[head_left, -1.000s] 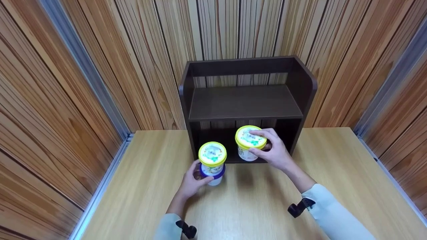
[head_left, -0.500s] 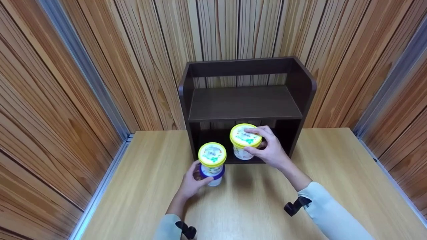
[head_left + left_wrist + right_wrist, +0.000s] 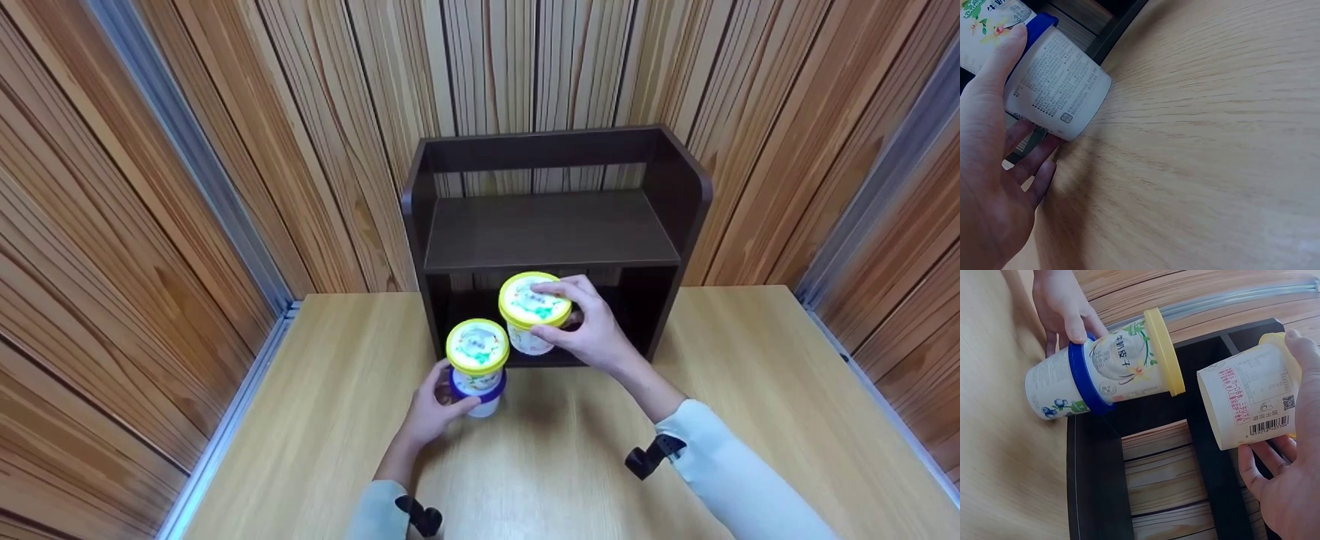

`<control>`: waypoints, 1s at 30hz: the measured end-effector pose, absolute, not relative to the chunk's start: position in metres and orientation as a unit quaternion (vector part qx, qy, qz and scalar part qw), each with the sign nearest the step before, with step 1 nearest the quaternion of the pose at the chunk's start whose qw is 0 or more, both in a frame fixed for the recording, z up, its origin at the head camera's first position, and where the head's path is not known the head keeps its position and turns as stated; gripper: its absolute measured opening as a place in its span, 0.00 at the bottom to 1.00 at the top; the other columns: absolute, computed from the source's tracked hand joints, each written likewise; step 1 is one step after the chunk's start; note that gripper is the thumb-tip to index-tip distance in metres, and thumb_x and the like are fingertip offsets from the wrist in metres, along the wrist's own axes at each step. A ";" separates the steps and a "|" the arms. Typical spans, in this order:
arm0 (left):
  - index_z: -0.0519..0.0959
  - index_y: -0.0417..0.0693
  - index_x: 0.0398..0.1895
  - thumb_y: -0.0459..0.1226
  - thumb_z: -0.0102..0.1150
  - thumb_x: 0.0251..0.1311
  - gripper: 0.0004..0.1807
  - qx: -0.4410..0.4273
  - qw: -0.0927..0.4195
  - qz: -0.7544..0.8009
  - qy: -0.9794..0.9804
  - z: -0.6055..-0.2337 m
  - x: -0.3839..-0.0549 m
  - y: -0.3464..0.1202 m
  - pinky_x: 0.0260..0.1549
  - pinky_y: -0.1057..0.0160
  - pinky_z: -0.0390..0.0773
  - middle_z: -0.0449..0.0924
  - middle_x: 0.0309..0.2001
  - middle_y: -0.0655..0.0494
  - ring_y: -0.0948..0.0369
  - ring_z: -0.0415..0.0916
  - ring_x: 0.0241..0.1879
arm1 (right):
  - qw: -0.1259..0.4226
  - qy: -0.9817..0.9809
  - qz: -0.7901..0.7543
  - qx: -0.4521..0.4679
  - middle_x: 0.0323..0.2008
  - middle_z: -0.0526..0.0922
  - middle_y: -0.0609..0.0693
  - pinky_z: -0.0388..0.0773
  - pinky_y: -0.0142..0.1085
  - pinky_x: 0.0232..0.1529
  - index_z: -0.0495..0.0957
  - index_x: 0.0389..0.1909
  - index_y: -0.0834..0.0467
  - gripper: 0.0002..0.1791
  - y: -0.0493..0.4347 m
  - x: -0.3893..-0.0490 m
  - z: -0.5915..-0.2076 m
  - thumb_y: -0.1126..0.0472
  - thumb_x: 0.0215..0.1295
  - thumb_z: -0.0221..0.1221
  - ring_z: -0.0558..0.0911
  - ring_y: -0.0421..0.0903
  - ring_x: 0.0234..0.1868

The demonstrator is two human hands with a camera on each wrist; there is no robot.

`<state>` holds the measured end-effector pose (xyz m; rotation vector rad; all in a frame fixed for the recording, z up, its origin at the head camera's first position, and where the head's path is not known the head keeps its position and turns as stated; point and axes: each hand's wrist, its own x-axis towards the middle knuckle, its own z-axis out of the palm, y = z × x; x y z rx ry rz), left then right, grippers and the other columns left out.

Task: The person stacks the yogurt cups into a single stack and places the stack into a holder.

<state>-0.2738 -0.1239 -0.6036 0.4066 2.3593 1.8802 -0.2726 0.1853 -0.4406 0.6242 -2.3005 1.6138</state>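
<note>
My left hand [image 3: 433, 416] grips a white tub with a blue lid [image 3: 1053, 391], thumb and fingers at the lid's edge. On top of it stands a white tub with a yellow lid [image 3: 478, 346], printed with flowers and leaves. My right hand [image 3: 600, 334] holds a second yellow-lidded tub [image 3: 1247, 394] around its lid, fingertips on the top and thumb at the near side. That tub is raised, to the right of the stack's top and slightly farther back. In the right wrist view its base shows a gap from the stack.
A dark brown two-level shelf [image 3: 555, 229] stands at the back of the wooden table [image 3: 337, 405], right behind the tubs. Wood-patterned walls [image 3: 345, 150] enclose the table at the back and sides.
My right hand has carried its yellow-lidded tub leftward and slightly farther back, closer to the stack. The left hand and the two stacked tubs have stayed in place.
</note>
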 end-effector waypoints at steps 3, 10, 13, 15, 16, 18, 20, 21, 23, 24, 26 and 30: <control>0.64 0.50 0.87 0.43 0.78 0.72 0.46 0.135 0.048 0.618 0.773 -0.603 -0.274 -0.124 0.74 0.43 0.81 0.80 0.74 0.38 0.41 0.79 0.74 | 0.130 -0.791 0.553 0.225 0.61 0.77 0.61 0.86 0.29 0.48 0.86 0.67 0.58 0.32 0.180 -0.272 -0.439 0.68 0.60 0.81 0.79 0.46 0.61; 0.65 0.48 0.86 0.40 0.78 0.72 0.44 0.143 0.038 0.619 0.771 -0.605 -0.275 -0.123 0.71 0.43 0.83 0.81 0.72 0.37 0.43 0.81 0.72 | 0.128 -0.789 0.550 0.243 0.62 0.77 0.62 0.87 0.30 0.46 0.87 0.67 0.57 0.31 0.167 -0.274 -0.438 0.66 0.61 0.82 0.79 0.45 0.60; 0.65 0.49 0.86 0.41 0.77 0.72 0.44 0.141 0.040 0.619 0.772 -0.606 -0.276 -0.123 0.71 0.44 0.83 0.81 0.72 0.38 0.43 0.81 0.72 | 0.127 -0.789 0.548 0.248 0.62 0.77 0.62 0.86 0.29 0.45 0.87 0.67 0.56 0.31 0.162 -0.275 -0.436 0.65 0.61 0.82 0.79 0.46 0.60; 0.65 0.50 0.86 0.42 0.77 0.72 0.44 0.141 0.041 0.616 0.774 -0.606 -0.276 -0.123 0.71 0.43 0.83 0.80 0.73 0.39 0.43 0.81 0.72 | 0.126 -0.790 0.546 0.248 0.62 0.77 0.62 0.86 0.30 0.46 0.87 0.67 0.56 0.32 0.159 -0.275 -0.434 0.65 0.61 0.82 0.79 0.46 0.60; 0.65 0.50 0.86 0.42 0.77 0.72 0.44 0.140 0.041 0.616 0.774 -0.606 -0.277 -0.123 0.72 0.44 0.83 0.80 0.73 0.39 0.43 0.80 0.72 | 0.126 -0.791 0.545 0.248 0.62 0.77 0.62 0.87 0.32 0.46 0.87 0.67 0.56 0.32 0.158 -0.275 -0.433 0.65 0.61 0.82 0.79 0.46 0.59; 0.64 0.51 0.86 0.43 0.77 0.73 0.45 0.140 0.040 0.613 0.776 -0.607 -0.277 -0.123 0.72 0.44 0.83 0.80 0.74 0.39 0.43 0.80 0.73 | 0.125 -0.792 0.543 0.247 0.62 0.77 0.62 0.87 0.33 0.47 0.87 0.67 0.56 0.32 0.155 -0.276 -0.432 0.65 0.62 0.82 0.79 0.45 0.59; 0.65 0.51 0.86 0.43 0.77 0.73 0.44 0.141 0.039 0.614 0.775 -0.607 -0.276 -0.123 0.72 0.43 0.83 0.80 0.74 0.39 0.43 0.80 0.73 | 0.123 -0.792 0.544 0.247 0.62 0.76 0.62 0.88 0.34 0.48 0.87 0.67 0.56 0.32 0.152 -0.277 -0.430 0.65 0.62 0.82 0.79 0.45 0.59; 0.65 0.51 0.86 0.43 0.77 0.73 0.44 0.141 0.040 0.615 0.775 -0.607 -0.276 -0.123 0.72 0.43 0.83 0.80 0.74 0.39 0.43 0.81 0.73 | 0.123 -0.792 0.545 0.248 0.62 0.76 0.61 0.88 0.33 0.48 0.86 0.67 0.56 0.32 0.151 -0.277 -0.430 0.64 0.62 0.82 0.79 0.45 0.59; 0.65 0.51 0.86 0.43 0.77 0.72 0.44 0.139 0.040 0.616 0.774 -0.606 -0.276 -0.123 0.72 0.43 0.83 0.81 0.73 0.40 0.43 0.81 0.73 | 0.121 -0.789 0.548 0.251 0.62 0.76 0.61 0.88 0.34 0.48 0.86 0.68 0.55 0.32 0.147 -0.278 -0.429 0.64 0.62 0.82 0.79 0.46 0.59; 0.65 0.51 0.86 0.43 0.77 0.72 0.44 0.139 0.040 0.617 0.774 -0.606 -0.275 -0.123 0.72 0.43 0.83 0.81 0.73 0.40 0.44 0.81 0.73 | 0.121 -0.788 0.549 0.252 0.62 0.76 0.61 0.88 0.34 0.47 0.86 0.68 0.55 0.32 0.146 -0.279 -0.429 0.64 0.62 0.82 0.79 0.46 0.59; 0.65 0.52 0.86 0.43 0.77 0.72 0.44 0.136 0.042 0.616 0.775 -0.605 -0.275 -0.123 0.72 0.44 0.83 0.81 0.73 0.41 0.44 0.81 0.72 | 0.123 -0.786 0.550 0.256 0.62 0.76 0.61 0.87 0.34 0.46 0.86 0.68 0.55 0.32 0.144 -0.280 -0.429 0.65 0.62 0.82 0.79 0.46 0.59; 0.65 0.52 0.86 0.44 0.77 0.73 0.44 0.134 0.044 0.616 0.775 -0.604 -0.275 -0.124 0.73 0.43 0.82 0.81 0.74 0.41 0.44 0.80 0.73 | 0.126 -0.787 0.546 0.257 0.62 0.76 0.61 0.85 0.32 0.45 0.86 0.68 0.55 0.31 0.139 -0.281 -0.429 0.64 0.63 0.81 0.78 0.46 0.59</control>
